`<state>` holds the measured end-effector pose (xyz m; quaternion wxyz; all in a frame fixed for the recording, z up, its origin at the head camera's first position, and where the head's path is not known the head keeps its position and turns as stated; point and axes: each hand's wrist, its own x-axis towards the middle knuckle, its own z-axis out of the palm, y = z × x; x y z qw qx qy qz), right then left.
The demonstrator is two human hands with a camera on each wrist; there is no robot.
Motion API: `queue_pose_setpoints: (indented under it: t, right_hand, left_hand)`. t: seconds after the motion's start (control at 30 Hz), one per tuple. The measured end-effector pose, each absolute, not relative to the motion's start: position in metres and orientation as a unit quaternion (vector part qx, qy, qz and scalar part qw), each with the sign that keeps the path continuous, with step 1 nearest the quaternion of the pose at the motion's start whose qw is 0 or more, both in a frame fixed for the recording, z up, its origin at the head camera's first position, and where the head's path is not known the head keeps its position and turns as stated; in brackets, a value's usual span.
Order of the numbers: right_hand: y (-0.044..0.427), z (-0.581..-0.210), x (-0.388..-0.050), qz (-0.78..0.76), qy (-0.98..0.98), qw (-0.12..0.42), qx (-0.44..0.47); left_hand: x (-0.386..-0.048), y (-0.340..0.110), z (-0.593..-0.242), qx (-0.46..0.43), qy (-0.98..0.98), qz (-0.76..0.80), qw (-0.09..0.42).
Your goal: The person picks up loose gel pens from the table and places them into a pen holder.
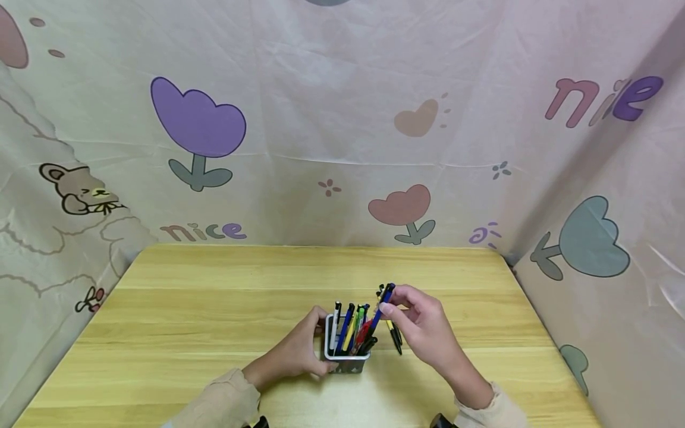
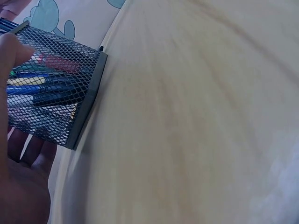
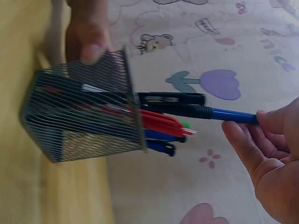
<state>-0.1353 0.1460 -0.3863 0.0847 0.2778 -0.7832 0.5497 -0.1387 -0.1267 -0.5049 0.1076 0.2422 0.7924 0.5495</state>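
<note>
A black mesh pen holder (image 1: 348, 365) stands upright on the wooden table, with several pens leaning inside it. My left hand (image 1: 301, 348) grips it from the left, thumb on the near side and fingers on the far side. In the left wrist view the mesh wall (image 2: 70, 51) shows pens through it. Above the holder's right rim, my right hand (image 1: 423, 324) pinches a blue pen (image 3: 233, 115) by one end between thumb and fingertips. The blue pen's black grip end reaches down into the holder, beside a red pen (image 3: 161, 123) and a black pen (image 3: 173, 99).
Close behind the right hand, a few more pens (image 1: 396, 340) lie on the table (image 1: 225, 297), partly hidden by it. A printed cloth (image 1: 299, 119) with flowers hangs around the table's back and sides.
</note>
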Motion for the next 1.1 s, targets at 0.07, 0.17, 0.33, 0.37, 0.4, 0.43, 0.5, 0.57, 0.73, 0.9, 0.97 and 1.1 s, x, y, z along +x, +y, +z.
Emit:
queue_pose_setpoints:
  t: [0.07,0.17,0.33,0.37,0.4,0.43,0.5,0.57,0.73,0.9,0.97,1.1]
  right_hand:
    - [0.144,-0.392,-0.134,0.552,-0.781,0.085,0.280]
    - [0.144,-0.401,-0.133,0.557,-0.778,0.082,0.280]
    - [0.144,-0.413,-0.132,0.556,-0.780,0.074,0.279]
    - [0.144,-0.415,-0.131,0.554,-0.781,0.074,0.279]
    - [0.144,-0.417,-0.131,0.550,-0.783,0.075,0.281]
    - [0.143,-0.419,-0.131,0.546,-0.785,0.078,0.282]
    - [0.142,-0.423,-0.130,0.535,-0.790,0.089,0.286]
    - [0.141,-0.426,-0.130,0.528,-0.792,0.097,0.290]
    - [0.139,-0.432,-0.129,0.509,-0.795,0.119,0.307]
    - [0.137,-0.437,-0.127,0.492,-0.796,0.140,0.323]
    - [0.136,-0.439,-0.127,0.485,-0.798,0.147,0.325]
    - [0.137,-0.444,-0.126,0.473,-0.802,0.160,0.329]
  left_hand:
    - [-0.139,-0.127,-0.505,0.243,0.793,0.549,0.107]
    - [-0.139,-0.127,-0.505,0.244,0.792,0.549,0.106]
    - [-0.138,-0.126,-0.505,0.248,0.793,0.548,0.098]
    - [-0.138,-0.126,-0.505,0.248,0.792,0.549,0.097]
    - [-0.138,-0.126,-0.505,0.249,0.793,0.548,0.095]
    - [-0.138,-0.126,-0.505,0.249,0.793,0.548,0.093]
    - [-0.139,-0.126,-0.505,0.250,0.793,0.548,0.092]
    - [-0.139,-0.126,-0.505,0.249,0.793,0.548,0.094]
    - [-0.138,-0.127,-0.505,0.246,0.791,0.551,0.103]
    - [-0.138,-0.126,-0.506,0.250,0.793,0.548,0.095]
    - [-0.138,-0.126,-0.506,0.251,0.794,0.546,0.091]
    - [-0.138,-0.126,-0.506,0.248,0.798,0.542,0.090]
